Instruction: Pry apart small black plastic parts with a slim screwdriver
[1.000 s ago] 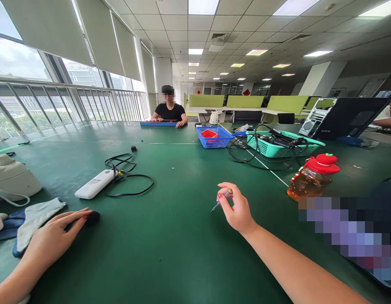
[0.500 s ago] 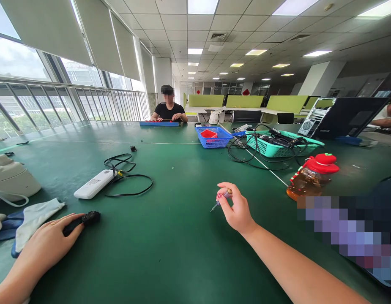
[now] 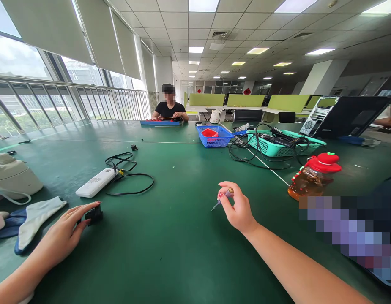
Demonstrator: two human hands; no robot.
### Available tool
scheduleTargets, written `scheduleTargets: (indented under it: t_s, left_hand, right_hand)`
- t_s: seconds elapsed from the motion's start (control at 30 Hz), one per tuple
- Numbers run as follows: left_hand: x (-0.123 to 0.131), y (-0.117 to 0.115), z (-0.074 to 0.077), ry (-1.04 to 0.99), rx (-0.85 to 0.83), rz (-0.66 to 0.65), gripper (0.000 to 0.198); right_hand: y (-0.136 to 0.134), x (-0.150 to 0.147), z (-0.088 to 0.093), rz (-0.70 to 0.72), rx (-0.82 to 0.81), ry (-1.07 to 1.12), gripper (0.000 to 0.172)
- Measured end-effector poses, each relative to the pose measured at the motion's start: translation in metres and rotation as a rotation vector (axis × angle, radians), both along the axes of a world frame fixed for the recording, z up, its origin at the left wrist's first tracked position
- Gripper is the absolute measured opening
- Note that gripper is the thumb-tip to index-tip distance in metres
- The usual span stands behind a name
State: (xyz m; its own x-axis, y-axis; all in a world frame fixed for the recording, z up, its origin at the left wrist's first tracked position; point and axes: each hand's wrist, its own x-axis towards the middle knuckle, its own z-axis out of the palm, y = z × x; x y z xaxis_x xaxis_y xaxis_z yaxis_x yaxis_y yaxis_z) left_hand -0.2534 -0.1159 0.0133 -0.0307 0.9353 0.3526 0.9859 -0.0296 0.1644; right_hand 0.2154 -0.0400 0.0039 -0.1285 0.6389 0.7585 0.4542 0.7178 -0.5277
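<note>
Right hand (image 3: 239, 211) clamped on a small screwdriver (image 3: 228, 193), its tip slanting down over the green table (image 3: 170, 245), left hand (image 3: 61, 232) clasped around a black object (image 3: 96, 214) (a glove (image 3: 38, 217) lies near) at table's left.

Open lane on the green tabletop (image 3: 154, 253) between left hand (image 3: 64, 228) and right hand (image 3: 238, 209), straight through to the far blue basket (image 3: 215, 142); screwdriver (image 3: 230, 192) pokes in from the right. Left side: glove (image 3: 36, 217) sits just beside the hand, white box (image 3: 96, 183) and looped cable (image 3: 153, 181) obstruct beyond. Right side: bottle (image 3: 311, 182), then farther back green basket (image 3: 265, 147) trailing wires (image 3: 238, 159).
</note>
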Motion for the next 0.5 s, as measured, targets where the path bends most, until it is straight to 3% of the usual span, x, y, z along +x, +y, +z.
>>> scheduleTargets:
  t_s: [0.3,0.5]
  left_hand:
    - [-0.0054,0.0054,-0.0072,0.003,-0.027,-0.067,0.052]
    - [-0.0047,0.0098,-0.0101,0.040,-0.029,-0.031,0.053]
  right_hand:
    - [-0.0002,0.0005,-0.0001,-0.013,-0.001,0.000,0.019]
    - [0.0001,0.0002,0.0003,-0.005,0.010,0.002,0.019]
